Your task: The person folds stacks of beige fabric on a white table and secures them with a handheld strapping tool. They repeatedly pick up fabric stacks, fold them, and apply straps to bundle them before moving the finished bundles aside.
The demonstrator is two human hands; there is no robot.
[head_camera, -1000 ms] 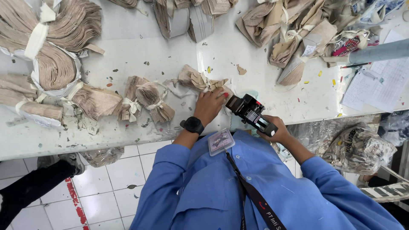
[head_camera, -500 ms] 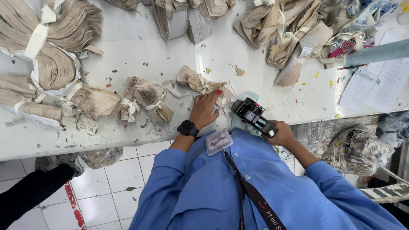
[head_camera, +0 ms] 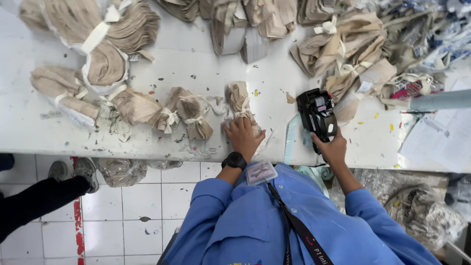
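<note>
Left hand (head_camera: 244, 139) lies flat, fingers spread, pinning the tied tan bundle (head_camera: 240, 101) near the counter (head_camera: 206, 78) front edge, long axis running away from it; right hand (head_camera: 333, 148) grips black label gun (head_camera: 317, 113) just right of it.

white table (head_camera: 196, 73) | tied tan bundles (head_camera: 103, 49) (many) | papers (head_camera: 436, 142) | grey shoes (head_camera: 73, 169)
</note>
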